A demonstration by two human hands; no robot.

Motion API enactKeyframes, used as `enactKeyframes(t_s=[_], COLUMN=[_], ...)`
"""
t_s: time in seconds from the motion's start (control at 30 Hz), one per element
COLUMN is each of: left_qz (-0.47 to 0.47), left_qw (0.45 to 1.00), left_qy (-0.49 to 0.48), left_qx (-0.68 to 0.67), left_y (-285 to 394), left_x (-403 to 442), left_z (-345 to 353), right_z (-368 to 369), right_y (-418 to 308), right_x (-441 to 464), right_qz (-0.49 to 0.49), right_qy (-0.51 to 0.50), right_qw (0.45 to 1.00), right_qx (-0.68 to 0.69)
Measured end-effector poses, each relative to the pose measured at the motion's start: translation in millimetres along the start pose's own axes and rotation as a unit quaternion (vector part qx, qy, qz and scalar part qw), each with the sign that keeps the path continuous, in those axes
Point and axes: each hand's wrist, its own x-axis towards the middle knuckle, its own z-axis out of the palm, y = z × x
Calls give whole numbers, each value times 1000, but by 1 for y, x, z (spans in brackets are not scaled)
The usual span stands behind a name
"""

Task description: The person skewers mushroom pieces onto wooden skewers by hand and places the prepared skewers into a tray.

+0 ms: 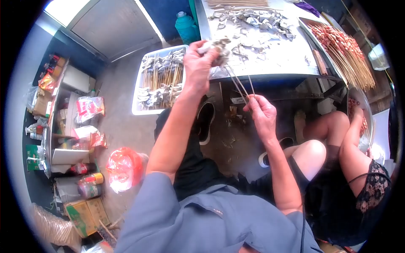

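My left hand (198,69) is raised at the table's front left corner, its fingers closed around grey-and-white food pieces (220,50). Thin wooden skewers (238,82) run from those pieces down to my right hand (261,111), which pinches their lower ends. More grey and white pieces (261,21) lie scattered on the white table top (287,59). Left of my left hand, a white tray (137,95) holds loaded skewers in two rows. A bundle of bare skewers (238,3) lies at the table's back edge.
A tray (337,69) of red-and-white skewers and a knife (319,62) lie at the table's right. A teal bottle (186,27) stands behind the left tray. A co-worker's arm (352,143) is at the right. A red bag (124,166) and shelves (52,122) are left.
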Motion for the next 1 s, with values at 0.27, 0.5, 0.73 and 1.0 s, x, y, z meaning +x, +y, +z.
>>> enactKeyframes(t_s=[0.27,0.5,0.73,1.0], left_qz=[69,-108,-218,10], left_qw=[978,942,906,707], left_qy=[192,159,-28,-38], left_qx=[52,277,361,706], left_y=[62,41,-48,-69], left_x=[93,157,177,156], left_z=[-138,-212,-258,-257], right_z=[5,21,39,48], right_y=[-10,-5,0,1], right_x=[-7,-7,-2,-6], right_qz=[-28,-48,-47,-36], right_qy=[-13,-29,-51,-73], right_qw=[999,996,994,992], right_qx=[-31,-68,-88,-98])
